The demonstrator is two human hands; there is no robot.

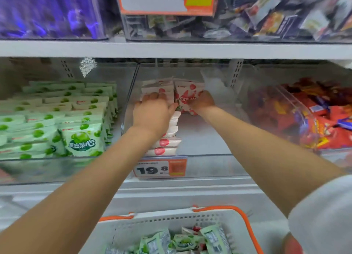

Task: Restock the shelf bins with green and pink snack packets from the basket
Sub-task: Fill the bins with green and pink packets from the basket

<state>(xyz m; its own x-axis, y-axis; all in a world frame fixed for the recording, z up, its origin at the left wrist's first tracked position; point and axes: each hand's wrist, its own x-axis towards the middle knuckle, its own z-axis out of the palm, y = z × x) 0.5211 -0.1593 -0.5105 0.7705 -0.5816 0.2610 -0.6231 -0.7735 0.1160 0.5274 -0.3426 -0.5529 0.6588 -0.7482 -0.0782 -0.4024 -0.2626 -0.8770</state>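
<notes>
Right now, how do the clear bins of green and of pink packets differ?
The clear bin of green packets is nearly full; the clear bin of pink packets holds rows at left and back, right floor bare. The left hand and right hand are in the pink bin, none in the green bin. Both sit on one shelf.

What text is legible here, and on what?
"19.8": price tag on the middle bin's front.
"19" and "500", both cut off: upper tag.
"果滋果心": green packet, left bin.
"果滋果", partly covered: pink packet.
Tags' small print, basket packets: too blurred.
</notes>
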